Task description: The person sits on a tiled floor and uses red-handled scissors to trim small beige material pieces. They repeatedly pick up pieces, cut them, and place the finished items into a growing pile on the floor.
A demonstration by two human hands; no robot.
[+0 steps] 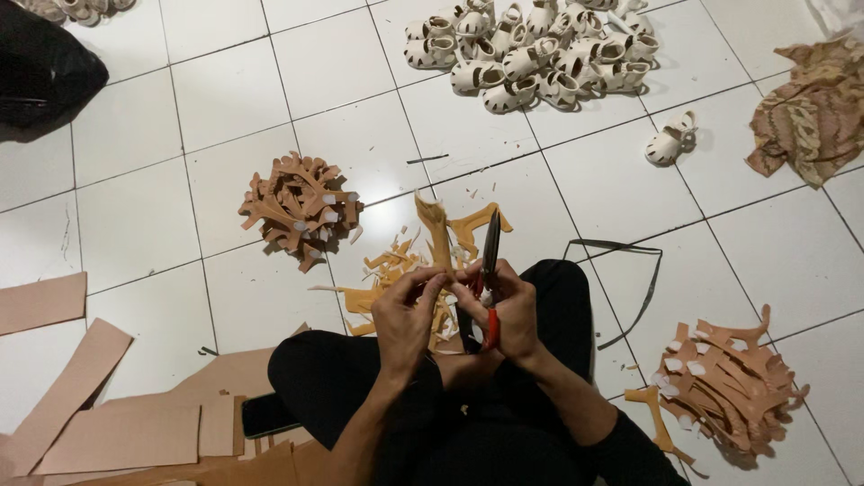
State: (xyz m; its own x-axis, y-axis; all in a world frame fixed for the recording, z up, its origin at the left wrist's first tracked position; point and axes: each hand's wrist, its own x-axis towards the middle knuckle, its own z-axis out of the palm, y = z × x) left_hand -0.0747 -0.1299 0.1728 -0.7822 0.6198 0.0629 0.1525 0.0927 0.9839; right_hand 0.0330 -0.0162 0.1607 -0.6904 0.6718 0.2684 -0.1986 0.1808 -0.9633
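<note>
My left hand (407,312) pinches a tan leather-like cut piece (437,236) that stands up between my hands. My right hand (509,309) grips scissors (490,270) with red handles and dark blades; the blades point up and away, right beside the piece. Both hands sit above my crossed legs in black trousers. Orange-tan offcuts (387,270) lie on the white tiled floor just beyond my hands.
A pile of cut tan pieces (300,207) lies front left, another pile (729,382) at my right. Small white shoes (531,49) are heaped at the far side, one single shoe (670,139) apart. Tan sheets (108,423) and a dark phone (265,414) lie left; patterned cloth (810,112) far right.
</note>
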